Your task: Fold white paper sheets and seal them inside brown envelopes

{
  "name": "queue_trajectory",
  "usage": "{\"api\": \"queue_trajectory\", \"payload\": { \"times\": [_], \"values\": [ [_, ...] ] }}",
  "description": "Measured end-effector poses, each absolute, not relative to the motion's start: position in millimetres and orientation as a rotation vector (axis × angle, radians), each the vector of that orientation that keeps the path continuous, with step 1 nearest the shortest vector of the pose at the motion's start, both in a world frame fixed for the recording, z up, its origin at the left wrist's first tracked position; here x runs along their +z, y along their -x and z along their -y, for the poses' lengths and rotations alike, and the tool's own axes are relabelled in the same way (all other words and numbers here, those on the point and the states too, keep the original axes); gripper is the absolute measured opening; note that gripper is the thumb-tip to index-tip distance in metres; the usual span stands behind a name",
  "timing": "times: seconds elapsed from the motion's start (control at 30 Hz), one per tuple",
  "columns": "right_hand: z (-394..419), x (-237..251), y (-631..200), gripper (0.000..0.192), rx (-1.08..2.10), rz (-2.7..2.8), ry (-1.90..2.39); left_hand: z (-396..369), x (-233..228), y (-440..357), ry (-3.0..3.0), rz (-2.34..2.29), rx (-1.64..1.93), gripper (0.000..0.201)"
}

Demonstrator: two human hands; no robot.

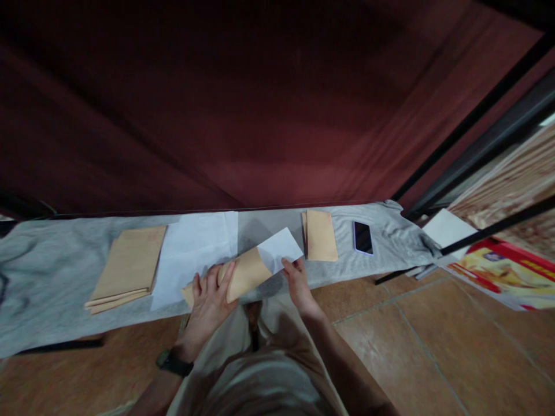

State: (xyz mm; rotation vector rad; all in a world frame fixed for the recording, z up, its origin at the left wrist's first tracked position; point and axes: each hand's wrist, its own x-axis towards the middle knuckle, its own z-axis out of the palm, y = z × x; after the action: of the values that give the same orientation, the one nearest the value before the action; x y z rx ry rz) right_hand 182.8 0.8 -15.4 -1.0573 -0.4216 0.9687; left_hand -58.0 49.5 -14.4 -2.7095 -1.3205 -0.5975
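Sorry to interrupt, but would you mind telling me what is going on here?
A person's left hand lies across a brown envelope, while the right hand grips the white paper sticking out of its end. To the left are white sheets and a larger brown stack; to the right, a smaller brown stack and a phone, all on a grey cloth.

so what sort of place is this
Probably an indoor room, perhaps in a home or small shop, though I can't be sure: a tiled floor, a draped gray cloth and a stack of brown envelopes suggest it.
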Motion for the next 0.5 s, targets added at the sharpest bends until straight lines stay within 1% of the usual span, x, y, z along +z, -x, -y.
{"api": "queue_trajectory", "payload": {
  "times": [0.1, 0.23, 0.3, 0.5],
  "values": [
    [2, -10, -210, 0.038, 0.877, 0.326, 1.142, -51, -15, 59, 2.729, 1.303, -0.594, 0.089],
    [4, -9, -236, 0.028, 0.76, 0.479, 1.334, -49, -12, 54, 2.774, 1.263, -0.555, 0.089],
    [5, -11, -240, 0.025, 0.772, 0.541, 1.363, -49, -10, 49, 2.782, 1.258, -0.542, 0.09],
    [5, -21, -223, 0.025, 0.876, 0.596, 1.368, -55, -7, 37, 2.82, 1.199, -0.532, 0.096]
  ]
}}
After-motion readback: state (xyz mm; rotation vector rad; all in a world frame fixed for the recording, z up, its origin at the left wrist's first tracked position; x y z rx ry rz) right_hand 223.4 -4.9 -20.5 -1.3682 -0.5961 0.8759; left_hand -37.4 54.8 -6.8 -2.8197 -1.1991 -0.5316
